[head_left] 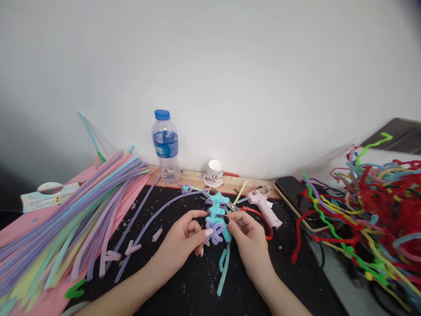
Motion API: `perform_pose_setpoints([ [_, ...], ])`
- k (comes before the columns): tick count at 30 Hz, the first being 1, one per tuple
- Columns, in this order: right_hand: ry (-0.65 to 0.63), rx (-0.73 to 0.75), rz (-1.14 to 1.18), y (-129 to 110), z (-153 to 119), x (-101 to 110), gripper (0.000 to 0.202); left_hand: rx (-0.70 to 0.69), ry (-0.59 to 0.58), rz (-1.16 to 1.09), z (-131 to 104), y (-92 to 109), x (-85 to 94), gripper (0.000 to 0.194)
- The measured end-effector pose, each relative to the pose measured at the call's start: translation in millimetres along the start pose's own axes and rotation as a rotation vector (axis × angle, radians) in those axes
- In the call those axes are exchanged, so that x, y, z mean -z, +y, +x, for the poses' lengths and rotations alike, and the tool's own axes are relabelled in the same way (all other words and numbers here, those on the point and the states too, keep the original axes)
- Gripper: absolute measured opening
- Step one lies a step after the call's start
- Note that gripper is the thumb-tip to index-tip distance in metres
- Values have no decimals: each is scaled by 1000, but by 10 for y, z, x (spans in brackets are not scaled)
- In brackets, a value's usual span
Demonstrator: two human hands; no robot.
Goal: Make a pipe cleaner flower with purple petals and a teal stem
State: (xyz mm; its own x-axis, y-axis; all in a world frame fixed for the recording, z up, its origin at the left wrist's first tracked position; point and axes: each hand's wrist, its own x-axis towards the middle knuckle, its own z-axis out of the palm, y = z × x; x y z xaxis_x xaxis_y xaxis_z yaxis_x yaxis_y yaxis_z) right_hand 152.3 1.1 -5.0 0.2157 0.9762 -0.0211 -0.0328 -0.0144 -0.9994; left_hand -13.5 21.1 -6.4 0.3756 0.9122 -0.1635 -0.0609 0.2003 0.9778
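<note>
Between my two hands is a turquoise pipe-cleaner figure (216,209), made of coiled fuzzy stems, with a purple looped bow (215,232) on its lower front. My left hand (185,235) pinches the figure's left side, thumb at the bow. On the other side, my right hand (247,237) grips its edge beside a small black bead (226,220). A teal stem (223,273) hangs below the figure. Just behind my right hand lie red-handled scissors (266,222), partly hidden. A long purple stem (160,209) curves across the mat toward the figure.
Many pastel pipe cleaners (91,209) are heaped at the left on pink paper. A water bottle (165,147) and a white paper cup (214,172) stand by the wall. A pink glue gun (266,208), a phone (294,193) and a tangle of coloured stems (395,206) occupy the right.
</note>
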Motion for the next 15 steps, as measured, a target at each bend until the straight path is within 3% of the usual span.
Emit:
perform_pose_setpoints([
  [5, -28, 37, -94, 11, -4, 6, 7, -140, 124, -11, -39, 71, 18, 23],
  [11, -62, 376, -352, -43, -114, -8, 16, -169, 89, 1, -84, 65, -4, 20],
  [15, -240, 389, -438, -53, -146, -18, 6, -127, 16, -21, -99, 70, -19, 22],
])
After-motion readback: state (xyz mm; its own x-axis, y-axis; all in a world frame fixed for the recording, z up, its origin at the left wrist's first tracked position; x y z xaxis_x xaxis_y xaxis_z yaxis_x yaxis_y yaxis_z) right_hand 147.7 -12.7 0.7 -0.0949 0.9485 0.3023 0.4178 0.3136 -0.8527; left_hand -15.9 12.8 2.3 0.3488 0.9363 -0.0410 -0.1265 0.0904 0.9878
